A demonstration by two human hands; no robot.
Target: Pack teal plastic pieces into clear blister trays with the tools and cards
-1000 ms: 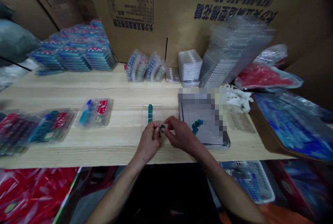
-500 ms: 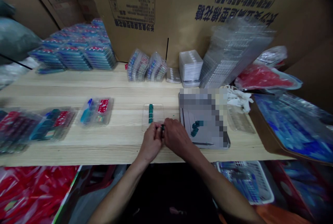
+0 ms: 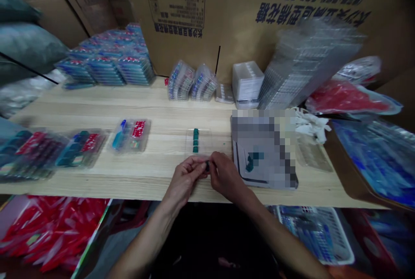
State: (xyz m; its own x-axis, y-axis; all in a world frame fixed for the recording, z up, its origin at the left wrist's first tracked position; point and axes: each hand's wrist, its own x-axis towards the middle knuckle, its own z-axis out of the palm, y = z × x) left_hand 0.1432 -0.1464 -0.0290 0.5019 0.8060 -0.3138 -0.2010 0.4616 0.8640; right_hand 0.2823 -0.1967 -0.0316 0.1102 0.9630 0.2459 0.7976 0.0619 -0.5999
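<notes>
- The small dark green piece (image 3: 208,166) sits between the fingertips of both hands, above the worktop's near side.
- The left hand (image 3: 186,177) pinches it between thumb and fingers; the right hand (image 3: 225,176) is curled in from the other side, fingertips closed at the same spot. Two-sided contact probably steadies something so small and lets both sets of fingers work on it.
- It looks dark and compact; its outline is mostly covered by fingers, so its exact shape cannot be told.
- Just beyond the hands, a clear shallow tray (image 3: 205,137) lies flat on the worktop (image 3: 165,141), bearing a row of green pieces (image 3: 195,141) lined up end to end. Setting it directly ahead presumably keeps the reach short.
- To the right, a metal tray (image 3: 240,151) carries loose green bits (image 3: 249,163) bunched together; its raised rim likely stops them scattering. Part of this tray is pixelated, so its full contents cannot be told.
- To the left, well apart from the hands, a clear pack (image 3: 132,136) shows a blue item and a red patterned one.
- Along the back, tall stacked clear trays (image 3: 304,67) stand before a cardboard box (image 3: 227,15), perhaps to leave the front free.
</notes>
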